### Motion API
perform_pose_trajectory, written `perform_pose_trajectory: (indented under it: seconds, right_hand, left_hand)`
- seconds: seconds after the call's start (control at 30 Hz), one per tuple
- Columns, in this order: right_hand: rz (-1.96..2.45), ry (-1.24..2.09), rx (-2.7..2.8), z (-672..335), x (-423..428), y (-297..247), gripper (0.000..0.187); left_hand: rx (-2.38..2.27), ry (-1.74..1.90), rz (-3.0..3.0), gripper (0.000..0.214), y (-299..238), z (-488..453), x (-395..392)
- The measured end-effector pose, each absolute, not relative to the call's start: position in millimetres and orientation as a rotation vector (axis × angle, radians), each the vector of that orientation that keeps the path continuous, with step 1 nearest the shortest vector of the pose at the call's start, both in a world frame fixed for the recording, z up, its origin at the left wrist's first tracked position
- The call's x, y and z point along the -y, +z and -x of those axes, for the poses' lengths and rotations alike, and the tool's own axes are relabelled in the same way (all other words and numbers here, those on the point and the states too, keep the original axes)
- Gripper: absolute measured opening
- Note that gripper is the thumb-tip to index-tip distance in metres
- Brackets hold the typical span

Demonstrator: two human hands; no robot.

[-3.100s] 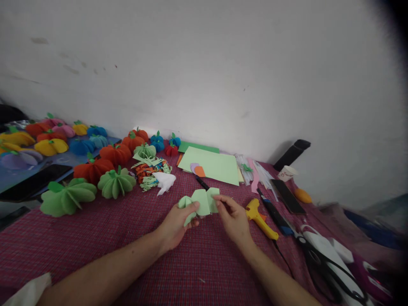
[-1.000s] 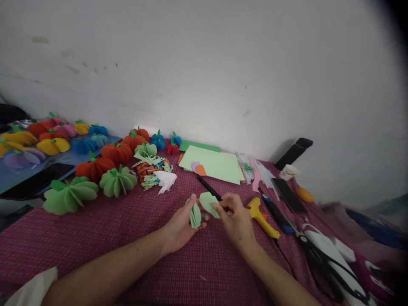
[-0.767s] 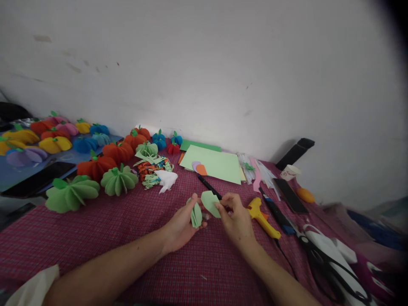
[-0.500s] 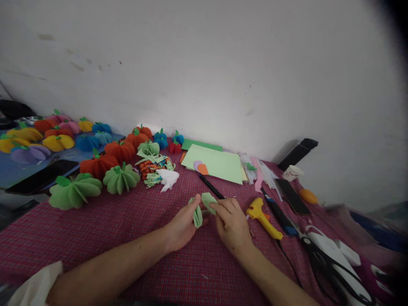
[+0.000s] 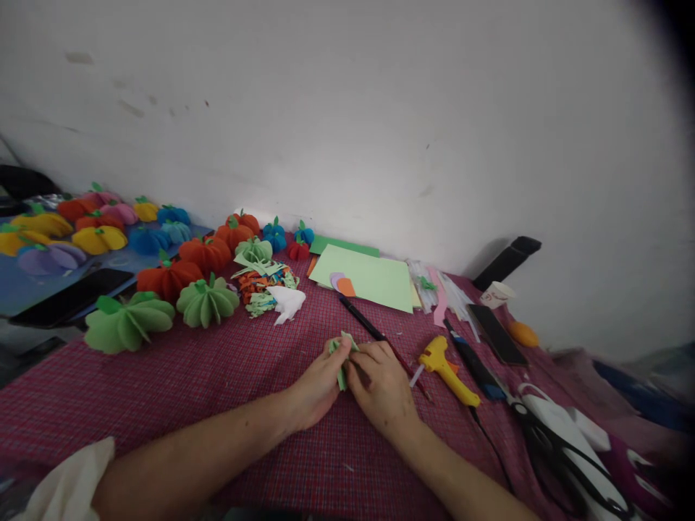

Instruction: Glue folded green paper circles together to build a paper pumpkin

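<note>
1. Far to the left of the grip, finished paper pumpkins (image 5: pixel 206 302) in green, orange, yellow and blue stand in rows on the checked red cloth (image 5: pixel 228 376); a heap of paper scraps (image 5: pixel 260 282) lies behind and to the left.
2. The left hand (image 5: pixel 318 387) and the right hand (image 5: pixel 380 387) meet at the middle, pinching one folded green paper stack (image 5: pixel 341 358) between them, edge up on the cloth.
3. Both hands are closed on that stack, fingertips pressed together.
4. Judging from this, the leaves are gathered but not fanned into a round pumpkin, and no stalk shows on it.
5. Beyond the grip lie a black pen (image 5: pixel 361 322) and green sheets (image 5: pixel 369 278); just to the right is a yellow glue gun (image 5: pixel 448 369), farther right the scissors (image 5: pixel 565 449).
6. Fingers cover most of the stack, so its leaf count and any glue cannot be made out; the right edge is dark and blurred.
</note>
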State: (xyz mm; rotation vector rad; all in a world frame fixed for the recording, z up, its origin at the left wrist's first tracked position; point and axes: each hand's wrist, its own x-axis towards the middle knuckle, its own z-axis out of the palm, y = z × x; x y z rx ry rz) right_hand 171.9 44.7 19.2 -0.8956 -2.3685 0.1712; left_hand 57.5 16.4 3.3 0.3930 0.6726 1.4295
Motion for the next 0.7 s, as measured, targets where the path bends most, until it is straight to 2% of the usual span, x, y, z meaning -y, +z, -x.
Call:
perform_pose_trajectory:
  seconds: [0.07, 0.2, 0.4, 0.5, 0.63, 0.7]
  right_hand:
    - [0.914, 0.200, 2.332, -174, -48, 19, 0.015]
    - [1.042, 0.258, 2.208, -182, -56, 20, 0.012]
    - [1.149, 0.368, 2.114, -191, -65, 18, 0.016]
    - [1.113, 0.257, 2.184, -191, -64, 18, 0.023]
    - [1.145, 0.113, 2.293, -190, -58, 23, 0.042]
    - [1.122, 0.024, 2.378, -190, -56, 25, 0.039]
  left_hand:
    - [-0.653, 1.380, -0.374, 0.019, 7, -56, -17]
    - [-0.540, 1.267, -0.342, 0.033, 16, -50, -17]
    - [-0.412, 1.242, -0.428, 0.039, 14, -42, -15]
    - [-0.449, 1.241, -0.438, 0.041, 13, -41, -14]
    - [-0.564, 1.230, -0.419, 0.038, 14, -42, -14]
    - [-0.622, 1.223, -0.419, 0.034, 15, -43, -14]
